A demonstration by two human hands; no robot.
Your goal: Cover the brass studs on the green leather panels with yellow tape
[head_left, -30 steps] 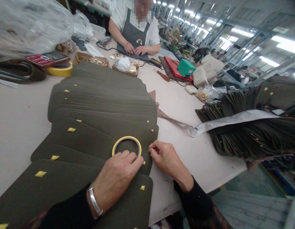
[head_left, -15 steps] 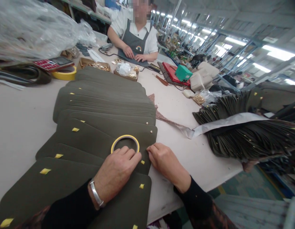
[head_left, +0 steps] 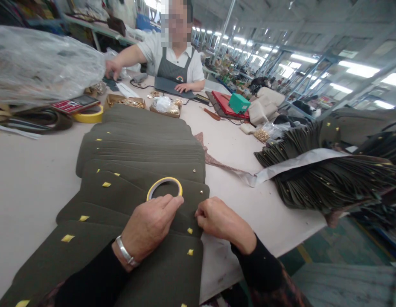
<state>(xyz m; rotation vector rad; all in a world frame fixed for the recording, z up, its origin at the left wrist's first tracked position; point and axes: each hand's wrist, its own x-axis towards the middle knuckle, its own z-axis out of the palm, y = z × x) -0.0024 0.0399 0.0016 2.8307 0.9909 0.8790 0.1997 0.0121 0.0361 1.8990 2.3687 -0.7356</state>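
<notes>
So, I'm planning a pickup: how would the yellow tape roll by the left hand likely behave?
The yellow tape roll is probably light, being a narrow ring with an open middle. It likely holds its shape, since its visible rim curves evenly. Set on edge, that round outline might roll.

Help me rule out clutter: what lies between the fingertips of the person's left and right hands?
In the head view, only bare olive-green sheet shows between the fingertips of the left hand and right hand; a round gold stud sits outside.

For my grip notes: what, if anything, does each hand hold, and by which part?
Left hand: tape roll, by its near rim. Right hand: cannot be told.
</notes>
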